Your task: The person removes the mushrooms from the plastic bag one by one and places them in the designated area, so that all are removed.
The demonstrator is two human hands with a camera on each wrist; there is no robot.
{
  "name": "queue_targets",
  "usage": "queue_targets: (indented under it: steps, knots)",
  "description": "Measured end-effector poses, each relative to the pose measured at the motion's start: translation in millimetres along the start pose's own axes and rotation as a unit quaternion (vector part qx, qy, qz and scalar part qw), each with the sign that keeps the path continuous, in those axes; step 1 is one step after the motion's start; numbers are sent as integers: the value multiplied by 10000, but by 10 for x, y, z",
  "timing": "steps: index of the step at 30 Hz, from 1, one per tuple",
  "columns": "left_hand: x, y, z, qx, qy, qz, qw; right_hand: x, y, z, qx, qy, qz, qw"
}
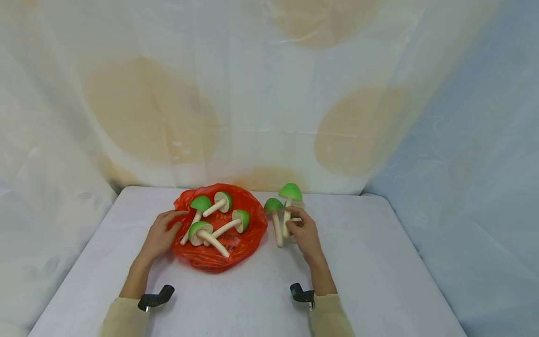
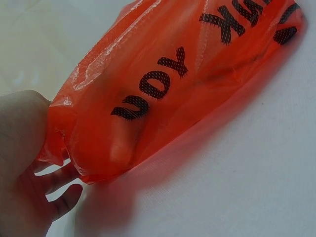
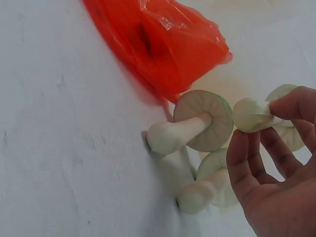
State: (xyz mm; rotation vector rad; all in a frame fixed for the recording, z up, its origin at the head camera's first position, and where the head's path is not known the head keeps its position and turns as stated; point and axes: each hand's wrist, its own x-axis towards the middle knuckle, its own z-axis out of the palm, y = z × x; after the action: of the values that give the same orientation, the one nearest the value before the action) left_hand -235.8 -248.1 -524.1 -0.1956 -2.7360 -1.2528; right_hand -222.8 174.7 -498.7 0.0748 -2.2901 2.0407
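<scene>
A red plastic bag (image 1: 206, 264) with its mouth rolled wide holds several green-capped toy mushrooms (image 1: 216, 243) with cream stems. My left hand (image 1: 159, 236) grips the bag's left rim, its thumb and fingers on either side of the red film (image 2: 98, 143) in the left wrist view. Right of the bag, my right hand (image 1: 307, 234) pinches a toy mushroom (image 3: 249, 116) by the lower stem, cap pointing away. Another mushroom (image 1: 274, 206) lies between that hand and the bag. A third mushroom (image 3: 195, 197), mostly hidden in the head view, lies beside it.
Everything lies on a white-covered table (image 1: 379, 271). A pale sheet with tan round patches (image 1: 261, 117) hangs behind its far edge, and bluish-white sheeting (image 1: 471, 164) closes off the right side. Each wrist wears a small black camera (image 1: 156, 297).
</scene>
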Motion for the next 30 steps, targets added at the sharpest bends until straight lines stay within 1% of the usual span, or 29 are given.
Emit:
queue_targets:
  steps: [7, 15, 17, 19, 24, 26, 30]
  knots:
    - [-1, 3, 5, 0, 11, -43, 10000, 4, 59, -62, -30, 277, -87, 9996]
    - [-16, 14, -5, -31, -22, -114, 9999, 29, 98, -188, -67, 449, 259, 9986]
    - [-15, 16, -6, -45, -28, -125, 9999, 26, 73, -224, -103, 449, 340, 9984]
    - [-13, 16, -6, -48, -27, -129, 9999, -5, -3, -250, -167, 433, 388, 9982]
    - [-7, 7, 1, -33, -17, -116, 9999, -84, -151, -302, -245, 491, 408, 9977]
    - [-5, 3, 4, -29, -12, -115, 9999, -73, -105, -335, -230, 543, 434, 9973]
    - [-3, -5, 8, -22, -26, -120, 9999, -12, 105, -409, -300, 689, 496, 9959]
